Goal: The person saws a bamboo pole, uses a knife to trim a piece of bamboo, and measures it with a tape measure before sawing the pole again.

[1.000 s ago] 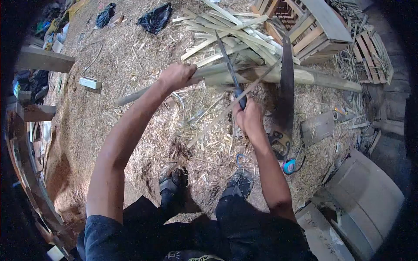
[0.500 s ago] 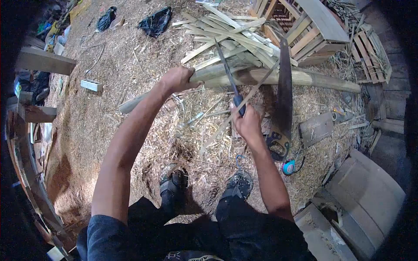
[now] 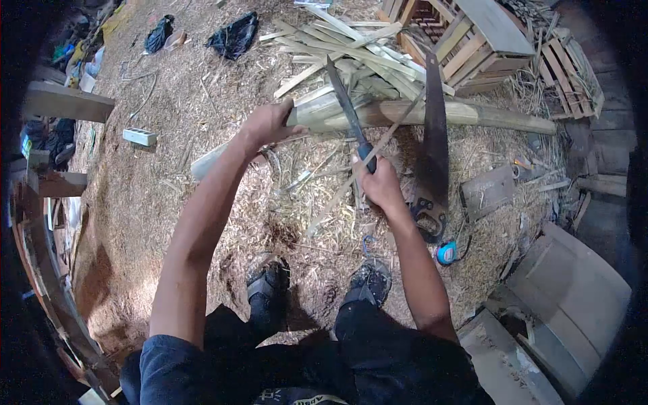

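My right hand (image 3: 383, 181) is closed round the dark handle of a machete (image 3: 349, 108), whose blade points away from me across a wooden pole (image 3: 466, 113). A thin wooden strip (image 3: 331, 206) runs diagonally past that handle, overlapping it in this view. My left hand (image 3: 265, 126) grips the pole left of the blade, thumb on the near side and fingers on the far side. Just right of my right hand is a handsaw (image 3: 434, 135), its handle toward me. Near the saw's handle lies a blue tape measure (image 3: 446, 253).
Wood shavings cover the ground. Behind the pole lies a heap of pale slats (image 3: 351, 50), with a slatted wooden crate (image 3: 482, 47) to its right. A black plastic bag (image 3: 234, 37) and a pale block (image 3: 140, 137) lie at left. Boards (image 3: 567, 290) rest at lower right.
The machete's blade has turned slightly and shows broader now. Both hands keep their grips with little movement, and the whole view has shifted slightly.
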`<act>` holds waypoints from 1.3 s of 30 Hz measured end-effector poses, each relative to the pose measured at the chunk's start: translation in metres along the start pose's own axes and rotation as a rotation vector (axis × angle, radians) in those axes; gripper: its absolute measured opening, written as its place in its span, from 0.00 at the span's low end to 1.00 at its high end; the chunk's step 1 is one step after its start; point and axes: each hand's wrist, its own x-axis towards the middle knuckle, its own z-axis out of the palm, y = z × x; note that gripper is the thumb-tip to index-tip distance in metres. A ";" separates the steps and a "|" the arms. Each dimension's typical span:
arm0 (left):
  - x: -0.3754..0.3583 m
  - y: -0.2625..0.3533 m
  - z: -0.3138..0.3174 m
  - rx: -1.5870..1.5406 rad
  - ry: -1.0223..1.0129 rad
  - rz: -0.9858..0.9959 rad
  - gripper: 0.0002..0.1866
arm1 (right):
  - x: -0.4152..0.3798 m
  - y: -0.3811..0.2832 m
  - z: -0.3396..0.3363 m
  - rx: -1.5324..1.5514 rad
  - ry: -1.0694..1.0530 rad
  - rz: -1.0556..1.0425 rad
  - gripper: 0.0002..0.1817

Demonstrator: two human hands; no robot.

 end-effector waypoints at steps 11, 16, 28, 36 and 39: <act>-0.012 0.006 0.041 -0.174 0.089 -0.051 0.37 | -0.009 -0.070 -0.027 0.117 0.046 -0.079 0.18; -0.013 0.007 0.040 -0.101 0.189 0.000 0.35 | -0.009 -0.025 -0.001 0.018 -0.062 -0.003 0.18; -0.013 0.008 0.025 -0.113 -0.002 -0.071 0.32 | -0.007 -0.061 -0.022 0.068 0.037 -0.025 0.19; -0.028 0.006 0.022 -0.070 0.112 0.013 0.33 | -0.007 -0.027 0.002 -0.090 -0.022 -0.051 0.21; -0.028 0.009 0.018 -0.066 0.116 0.030 0.33 | -0.007 -0.032 0.002 -0.149 -0.063 0.031 0.20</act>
